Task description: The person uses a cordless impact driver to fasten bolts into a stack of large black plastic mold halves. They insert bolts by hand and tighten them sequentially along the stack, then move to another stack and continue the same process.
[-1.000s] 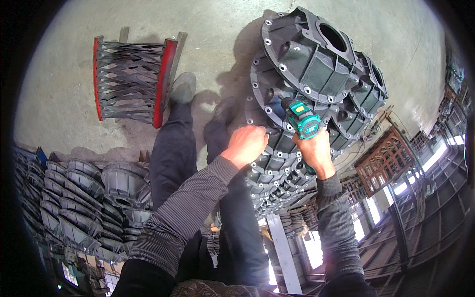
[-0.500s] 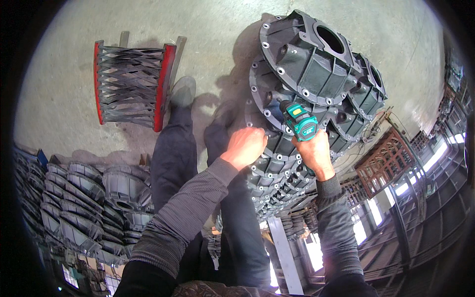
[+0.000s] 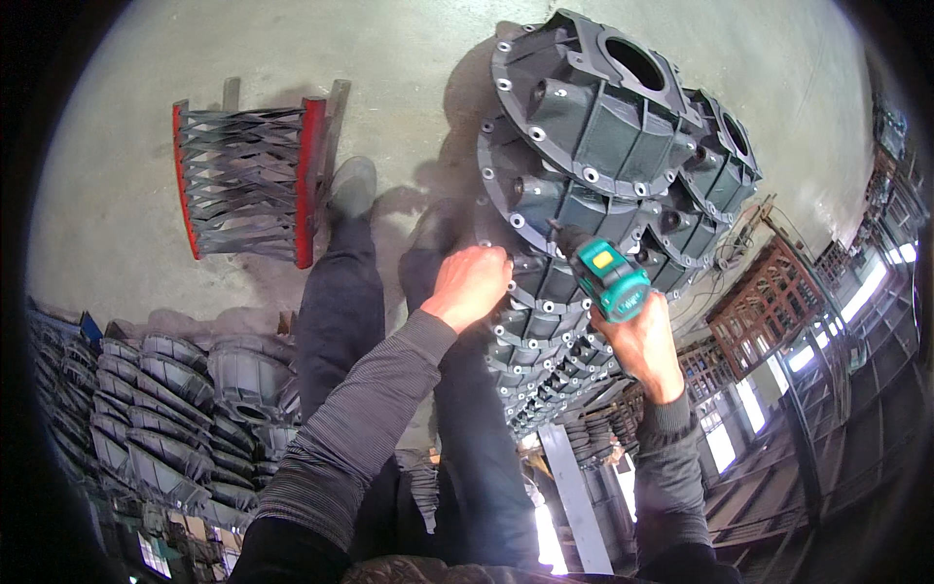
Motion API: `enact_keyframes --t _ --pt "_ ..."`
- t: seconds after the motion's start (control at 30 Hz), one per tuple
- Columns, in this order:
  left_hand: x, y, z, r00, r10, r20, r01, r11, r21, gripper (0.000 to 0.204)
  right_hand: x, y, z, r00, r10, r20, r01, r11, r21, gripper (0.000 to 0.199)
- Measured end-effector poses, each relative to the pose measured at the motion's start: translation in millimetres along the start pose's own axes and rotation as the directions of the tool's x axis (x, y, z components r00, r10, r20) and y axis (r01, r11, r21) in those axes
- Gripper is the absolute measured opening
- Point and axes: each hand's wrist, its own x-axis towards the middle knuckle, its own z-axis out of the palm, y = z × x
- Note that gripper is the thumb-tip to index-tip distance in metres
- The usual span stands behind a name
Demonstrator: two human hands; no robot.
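Observation:
My right hand (image 3: pixel 644 343) is wrapped round the grip of a teal-and-black cordless drill (image 3: pixel 611 274). The drill's dark chuck points up and left, toward the flange of a stacked grey cast-metal housing (image 3: pixel 623 122). At the left edge of that stack, my left hand (image 3: pixel 471 286) is closed, its fingertips curled by a flange lower in the pile. Whatever those fingers may hold is hidden. Pale-ringed bolt holes line each flange, and the top housing has a large round opening.
On the concrete floor (image 3: pixel 409 88) at the left lies a rack with red side rails (image 3: pixel 309 185) and crossed dark strips. More stacked housings (image 3: pixel 161 419) fill the lower left. A rusty-brown slatted crate (image 3: pixel 764 310) stands at the right. My legs are close to the stack.
The drill and my right hand have moved down and to the right, away from the upper flanges. My left hand, still closed, has shifted slightly left, as has the view of the stack.

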Motion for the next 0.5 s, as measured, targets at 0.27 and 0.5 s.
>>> enact_keyframes --t 0.27,0.5 --pt "4 7 3 1.0 -0.013 0.025 0.012 0.999 0.044 0.034 29 83 -73 0.905 0.269 -0.33 -0.092 0.88 0.465 0.023" --pt "9 13 7 0.997 -0.051 0.066 0.044 0.993 0.108 0.032 75 124 -112 0.894 0.313 -0.319 -0.093 0.828 0.552 0.023"
